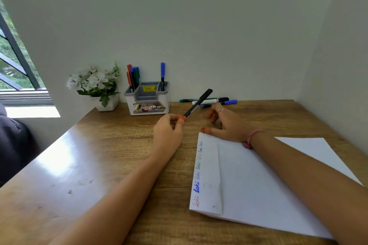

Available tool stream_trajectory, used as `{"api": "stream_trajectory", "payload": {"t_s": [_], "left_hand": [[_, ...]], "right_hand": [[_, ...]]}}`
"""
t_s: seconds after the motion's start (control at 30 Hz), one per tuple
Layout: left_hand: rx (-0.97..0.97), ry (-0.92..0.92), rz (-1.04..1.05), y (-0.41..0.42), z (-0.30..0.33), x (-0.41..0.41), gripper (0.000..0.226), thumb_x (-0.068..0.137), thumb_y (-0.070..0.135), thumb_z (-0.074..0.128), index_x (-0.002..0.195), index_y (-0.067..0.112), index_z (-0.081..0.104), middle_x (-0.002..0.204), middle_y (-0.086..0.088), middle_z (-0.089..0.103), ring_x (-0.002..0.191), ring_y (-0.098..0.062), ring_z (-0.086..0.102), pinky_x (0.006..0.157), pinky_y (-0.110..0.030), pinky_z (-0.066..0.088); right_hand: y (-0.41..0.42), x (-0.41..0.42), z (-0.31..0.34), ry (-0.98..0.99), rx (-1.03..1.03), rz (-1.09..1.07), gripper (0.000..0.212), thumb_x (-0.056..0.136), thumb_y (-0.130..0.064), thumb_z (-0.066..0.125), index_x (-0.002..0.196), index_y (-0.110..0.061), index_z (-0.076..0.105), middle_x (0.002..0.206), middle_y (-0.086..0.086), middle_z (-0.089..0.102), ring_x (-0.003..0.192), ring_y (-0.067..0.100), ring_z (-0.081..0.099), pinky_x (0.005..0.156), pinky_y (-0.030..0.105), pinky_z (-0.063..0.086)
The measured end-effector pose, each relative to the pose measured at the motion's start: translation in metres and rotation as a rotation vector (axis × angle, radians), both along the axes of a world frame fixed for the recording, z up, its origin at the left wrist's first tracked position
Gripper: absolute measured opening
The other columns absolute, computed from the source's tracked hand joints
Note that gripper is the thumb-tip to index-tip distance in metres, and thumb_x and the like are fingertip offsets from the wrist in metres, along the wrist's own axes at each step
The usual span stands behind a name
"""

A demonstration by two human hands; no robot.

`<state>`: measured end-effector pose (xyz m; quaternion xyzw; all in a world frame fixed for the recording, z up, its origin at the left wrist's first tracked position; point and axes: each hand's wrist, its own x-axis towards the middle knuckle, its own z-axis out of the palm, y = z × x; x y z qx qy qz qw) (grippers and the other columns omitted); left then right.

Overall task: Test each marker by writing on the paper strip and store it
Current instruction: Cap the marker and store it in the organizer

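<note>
My left hand (168, 131) pinches the lower end of a black marker (198, 102), which points up and to the right, capped, above the desk. My right hand (225, 125) hovers with spread fingers just past the top edge of the paper strip (207, 175), near the loose markers. The strip lies on a white sheet and carries several written words in different colours along its left edge. The grey and white organizer (148, 99) at the back holds several markers on its left and one blue marker (162, 75) on its right.
Three loose markers lie by the wall: green (187, 100), white-bodied with a black cap (211, 101), blue (229, 102). A white flower pot (103, 93) stands left of the organizer. A second white sheet (314, 151) lies at the right. A window is at far left.
</note>
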<state>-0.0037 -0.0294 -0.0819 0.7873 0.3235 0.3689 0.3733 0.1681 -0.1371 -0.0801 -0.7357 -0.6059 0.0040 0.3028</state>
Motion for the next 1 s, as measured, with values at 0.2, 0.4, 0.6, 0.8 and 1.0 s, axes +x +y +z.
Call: {"api": "stream_trajectory", "payload": {"t_s": [0.2,0.4,0.6,0.8,1.0], "left_hand": [[0.221,0.026,-0.107,-0.006,0.006,-0.004,0.013,0.09,0.028,0.059,0.097,0.018,0.061,0.092,0.002,0.059,0.069,-0.003,0.049,0.058,-0.009,0.041],[0.355,-0.033,-0.293,-0.008,0.013,-0.012,0.016,0.089,0.03,0.059,0.096,0.017,0.063,0.088,0.01,0.057,0.077,0.0,0.054,0.068,-0.005,0.042],[0.333,-0.133,-0.332,0.001,0.006,-0.011,0.028,0.096,0.034,0.044,0.114,0.016,0.056,0.104,0.0,0.06,0.09,-0.001,0.053,0.077,-0.007,0.04],[0.473,0.09,-0.447,-0.002,0.005,-0.008,0.05,0.093,0.031,0.052,0.137,0.016,0.036,0.125,0.001,0.045,0.115,-0.008,0.042,0.097,-0.022,0.033],[0.416,0.166,-0.481,-0.009,0.006,-0.006,0.016,0.099,0.027,0.036,0.099,0.014,0.045,0.085,0.007,0.047,0.074,-0.007,0.046,0.061,-0.022,0.033]], "right_hand": [[-0.004,-0.002,-0.003,-0.227,0.181,-0.074,0.064,0.082,-0.042,0.066,0.132,-0.017,0.035,0.095,-0.006,0.055,0.056,0.002,0.05,0.059,0.022,0.042],[0.0,0.004,-0.004,-0.666,0.304,-0.103,0.033,0.089,-0.036,0.045,0.108,-0.015,0.062,0.067,-0.003,0.063,0.058,0.017,0.058,0.06,0.033,0.047],[-0.006,-0.021,0.032,0.261,0.339,-0.026,0.009,0.09,-0.019,0.055,0.088,-0.018,0.063,0.072,-0.004,0.067,0.066,0.005,0.06,0.062,0.018,0.045],[-0.015,-0.032,0.06,0.845,0.011,0.184,0.043,0.099,-0.036,0.035,0.085,-0.011,0.068,0.057,0.0,0.061,0.05,0.01,0.053,0.052,0.02,0.04],[-0.012,-0.036,0.052,0.73,-0.072,0.171,0.028,0.097,-0.029,0.047,0.09,-0.02,0.072,0.085,0.014,0.067,0.069,0.018,0.063,0.068,0.029,0.052]]}}
